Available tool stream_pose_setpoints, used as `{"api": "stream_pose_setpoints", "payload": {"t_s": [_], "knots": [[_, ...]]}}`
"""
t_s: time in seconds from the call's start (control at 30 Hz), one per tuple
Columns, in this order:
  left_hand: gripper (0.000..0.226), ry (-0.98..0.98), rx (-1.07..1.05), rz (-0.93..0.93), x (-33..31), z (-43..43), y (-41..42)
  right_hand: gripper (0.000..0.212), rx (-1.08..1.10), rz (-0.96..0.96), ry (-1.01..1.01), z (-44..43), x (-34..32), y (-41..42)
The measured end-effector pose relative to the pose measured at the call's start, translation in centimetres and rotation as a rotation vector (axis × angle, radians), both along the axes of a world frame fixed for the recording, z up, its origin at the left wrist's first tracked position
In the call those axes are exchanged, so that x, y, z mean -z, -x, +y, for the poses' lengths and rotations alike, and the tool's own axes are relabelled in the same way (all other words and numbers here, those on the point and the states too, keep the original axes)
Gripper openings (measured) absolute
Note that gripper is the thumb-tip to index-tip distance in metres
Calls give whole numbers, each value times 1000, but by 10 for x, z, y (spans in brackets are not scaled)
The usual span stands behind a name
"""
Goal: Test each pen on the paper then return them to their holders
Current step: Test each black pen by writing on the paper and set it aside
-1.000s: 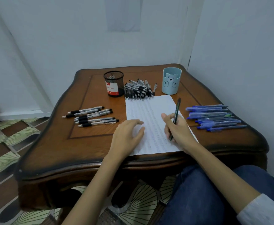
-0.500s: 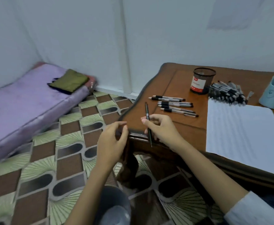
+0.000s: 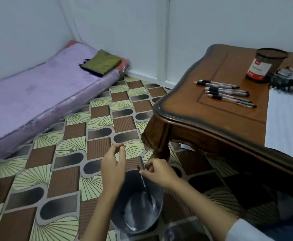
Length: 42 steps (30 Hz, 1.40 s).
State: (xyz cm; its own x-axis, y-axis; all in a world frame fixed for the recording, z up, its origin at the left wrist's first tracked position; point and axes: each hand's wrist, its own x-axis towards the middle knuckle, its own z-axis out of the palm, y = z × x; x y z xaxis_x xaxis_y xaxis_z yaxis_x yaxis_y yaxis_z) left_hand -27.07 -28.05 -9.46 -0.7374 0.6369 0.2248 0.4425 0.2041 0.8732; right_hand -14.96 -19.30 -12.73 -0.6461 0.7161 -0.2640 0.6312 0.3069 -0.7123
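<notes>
My right hand (image 3: 159, 174) pinches a dark pen (image 3: 145, 186) by its upper end, tip pointing down into a dark bin (image 3: 137, 221) on the floor beside the table. Just left of it, my left hand (image 3: 113, 168) hovers over the bin's rim with fingers apart and nothing in it. On the wooden table (image 3: 203, 119) a row of black-and-silver pens (image 3: 225, 93) lies flat, a black mesh holder (image 3: 264, 65) stands behind them, a heap of black pens (image 3: 291, 80) lies to its right, and the white paper (image 3: 288, 126) runs off the right edge.
A low purple mattress (image 3: 38, 101) with a folded green cloth (image 3: 101, 64) lies along the left wall. Patterned tiles (image 3: 69, 153) cover the floor between mattress and table. The carved table leg (image 3: 159, 146) stands just behind my right hand.
My view has swung left and down from the table to the floor. My right hand carried the pen off the paper, past the table's corner, down over the bin; my left hand followed.
</notes>
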Motion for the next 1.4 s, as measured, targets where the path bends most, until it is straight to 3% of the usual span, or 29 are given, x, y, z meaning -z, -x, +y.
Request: {"api": "stream_pose_setpoints", "payload": {"t_s": [0.23,0.53,0.77,1.2,1.4], "knots": [[18,1,26,29,-1,20,1,23,76,111,-138,21,-33,1],[18,-123,143,79,-56,78,-13,12,107,333,-277,60,-115,-18],[16,-183,288,121,-93,139,-43,13,294,455,-310,108,-159,-67],[19,-153,577,195,-103,248,-145,24,684,290,-298,210,-151,-181],[24,-117,578,192,-95,282,-163,15,729,245,-349,248,-137,-196]]}}
